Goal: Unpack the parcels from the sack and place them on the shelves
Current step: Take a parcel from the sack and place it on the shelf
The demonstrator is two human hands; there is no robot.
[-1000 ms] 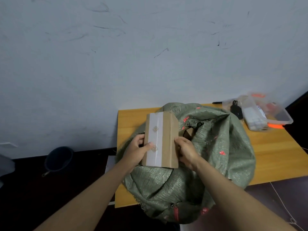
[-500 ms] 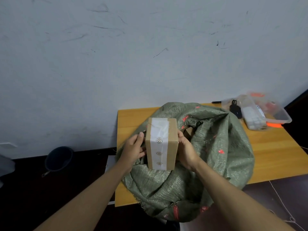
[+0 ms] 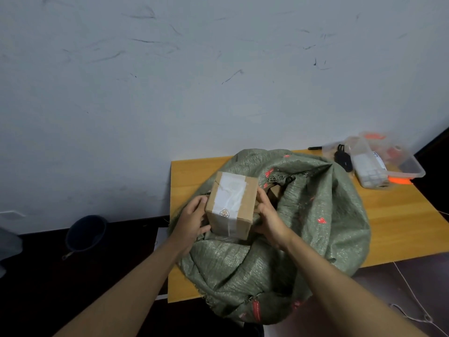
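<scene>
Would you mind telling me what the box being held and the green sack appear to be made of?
The box looks like matte brown cardboard, sealed with a glossy whitish tape strip. The sack seems woven plastic, judging by its faint sheen and crinkled folds.

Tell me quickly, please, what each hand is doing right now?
Left hand: holds the left side of the cardboard parcel above the sack.
Right hand: holds the parcel's right side.

A plain storage or sorting room: a scuffed bare wall (image 3: 218, 69) behind a wooden table (image 3: 401, 222), a woven sack (image 3: 303, 239) on the table, clear plastic tubs (image 3: 388, 164) at its far right corner, a dark bin (image 3: 86, 233) on the floor left of it.
</scene>
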